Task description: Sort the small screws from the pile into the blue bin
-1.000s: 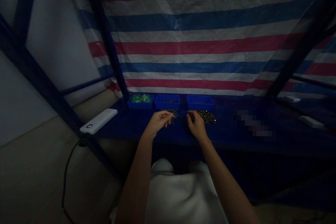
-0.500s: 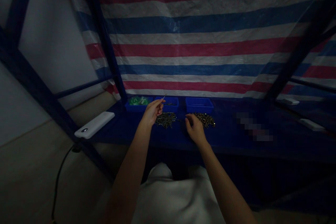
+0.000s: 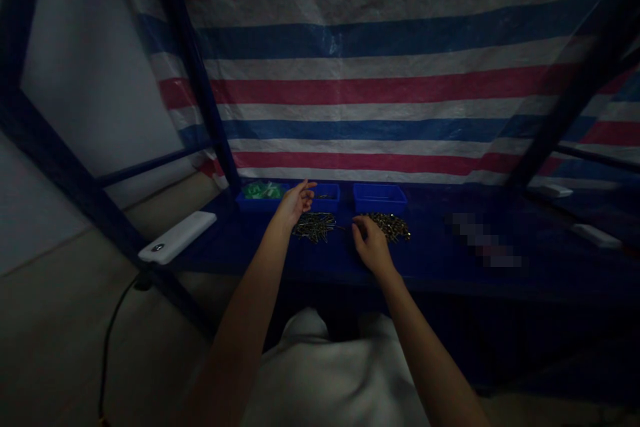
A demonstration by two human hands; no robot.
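Note:
My left hand (image 3: pixel 296 205) is raised over the front of the middle blue bin (image 3: pixel 336 199), fingers apart, with nothing visible in it. A few thin metal pieces lie in that bin. Just below the hand is a pile of long thin metal pins or screws (image 3: pixel 315 227). My right hand (image 3: pixel 371 240) rests at the left edge of a heap of short brassy metal fittings (image 3: pixel 395 227), its fingers curled in. A small thin piece (image 3: pixel 341 228) shows left of its fingertips. Whatever sits between those fingers is too dark to make out.
A blue bin (image 3: pixel 380 197) stands behind the brassy heap, and another with green plastic (image 3: pixel 263 191) is at left. A white device (image 3: pixel 177 237) lies at the table's left end. Blue posts (image 3: pixel 193 67) frame the table, backed by striped sheeting (image 3: pixel 350 90).
My left fingers have opened, and the thin metal pin they pinched is gone from them, above the middle bin. My right hand has stayed almost still.

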